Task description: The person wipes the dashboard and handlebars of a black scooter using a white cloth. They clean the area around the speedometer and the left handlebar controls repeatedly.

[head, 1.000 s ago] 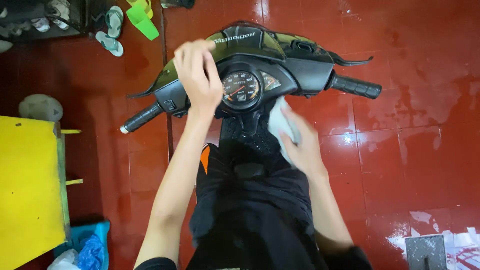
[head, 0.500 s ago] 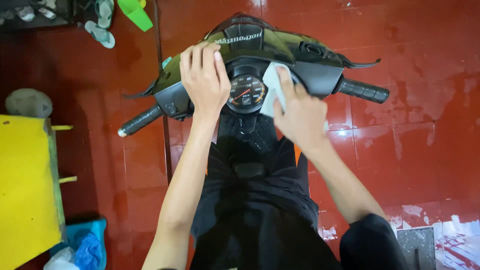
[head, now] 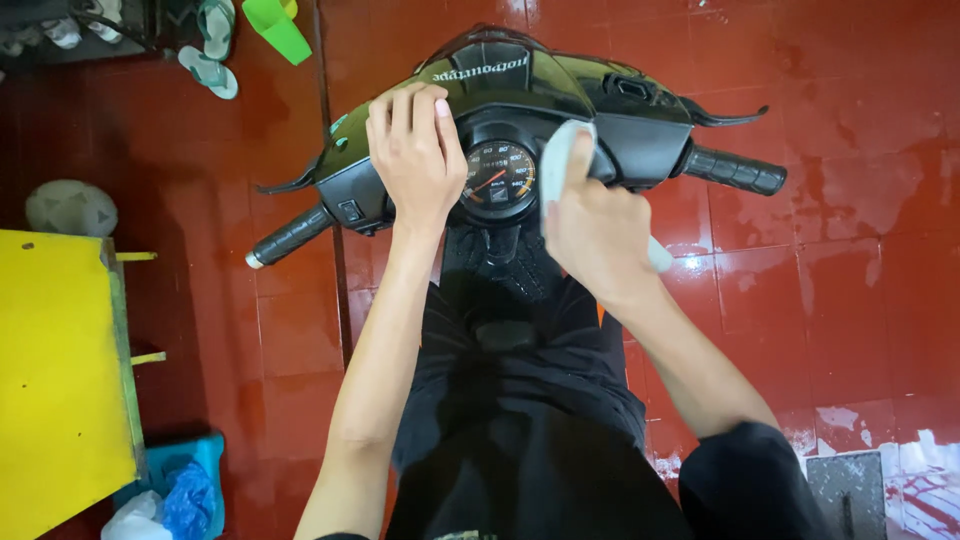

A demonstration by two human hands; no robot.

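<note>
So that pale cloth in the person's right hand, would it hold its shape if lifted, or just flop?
Probably flop. The pale cloth bends over the dashboard edge beside the speedometer and bunches under the right hand, so it looks soft. It seems light, since one hand's grip carries it. It may be damp, given the wet-looking red floor, but that cannot be told.

Floor: red tiles, glossy, with wet patches at right. Pale scuffed areas lie at the lower right corner, beside a grey slab.

Yellow table: at the left edge, with yellow pegs protruding from its right side.

Blue tub: below the table, holding blue and white bags.

Grey ball: on the floor just above the table.

Sandals: pale green, at top left. A green scoop lies just beside them.
</note>
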